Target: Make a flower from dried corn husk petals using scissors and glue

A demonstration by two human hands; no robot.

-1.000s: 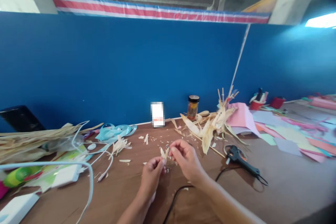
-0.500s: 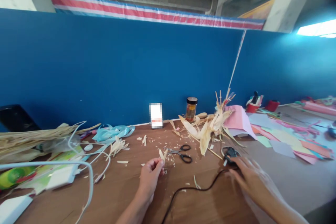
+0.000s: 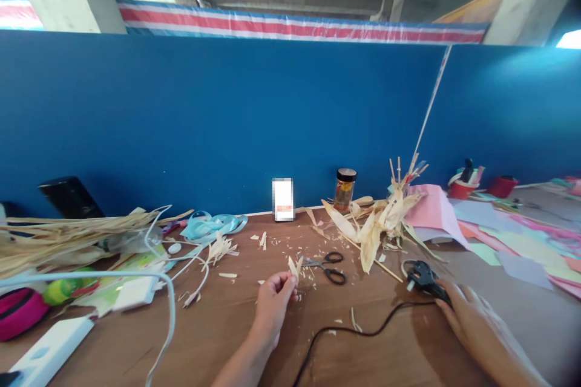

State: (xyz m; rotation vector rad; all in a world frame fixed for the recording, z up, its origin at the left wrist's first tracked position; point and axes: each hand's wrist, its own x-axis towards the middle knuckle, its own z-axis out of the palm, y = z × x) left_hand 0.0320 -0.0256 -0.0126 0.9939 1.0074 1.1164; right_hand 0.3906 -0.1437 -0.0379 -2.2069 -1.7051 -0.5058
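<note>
My left hand (image 3: pixel 274 301) is closed in a pinch on a small piece of dried corn husk (image 3: pixel 295 267), held just above the brown table. My right hand (image 3: pixel 472 320) lies to the right, its fingers wrapped on the handle of the black glue gun (image 3: pixel 424 277), whose black cord (image 3: pixel 354 332) runs back across the table toward me. Black-handled scissors (image 3: pixel 329 266) lie on the table between my two hands, shut. A pile of dried corn husks (image 3: pixel 376 224) sits behind them, with husk scraps strewn around.
A small jar (image 3: pixel 345 189) and a white card (image 3: pixel 282 199) stand against the blue partition (image 3: pixel 227 127). Long dried husk strips (image 3: pixel 59 239), light blue ribbon (image 3: pixel 213 225) and white cables lie at left. Coloured paper sheets (image 3: pixel 512 236) and red cups (image 3: pixel 460 187) cover the right side.
My right hand let go of the husk piece, moved right to the glue gun and closed on its handle. The scissors came into view. My left hand still holds the husk piece.
</note>
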